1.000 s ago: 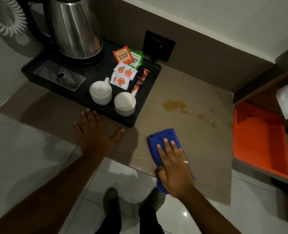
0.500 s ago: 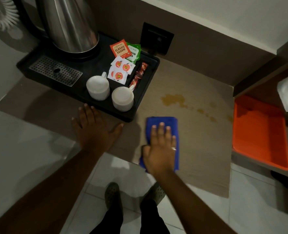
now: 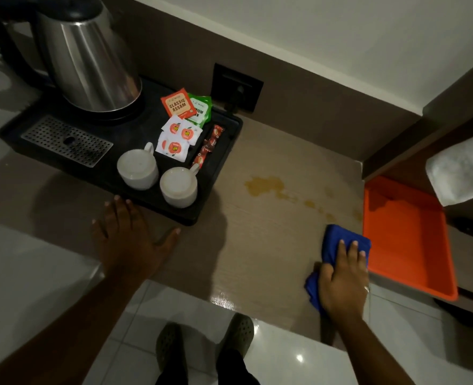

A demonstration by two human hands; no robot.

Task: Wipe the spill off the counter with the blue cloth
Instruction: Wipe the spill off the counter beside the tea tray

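Observation:
A yellowish-brown spill (image 3: 263, 184) lies on the wooden counter (image 3: 260, 245), with a trail of small drops (image 3: 320, 207) running right toward the counter's edge. My right hand (image 3: 342, 279) presses flat on the folded blue cloth (image 3: 338, 240) at the counter's right front, just below the end of the drop trail and beside the orange tray. The palm covers much of the cloth. My left hand (image 3: 129, 240) rests flat on the counter, fingers spread, in front of the black tray.
A black tray (image 3: 218, 190) at the left holds a steel kettle (image 3: 88, 59), two white cups (image 3: 138, 169), and tea and sugar sachets (image 3: 178, 137). An orange tray (image 3: 412, 240) sits lower at the right. A white towel (image 3: 462, 170) hangs above it. A wall socket (image 3: 238, 87) is behind.
My right hand has slid the blue cloth to the right, from the counter's front middle to its right edge next to the orange tray. The left hand has stayed in place.

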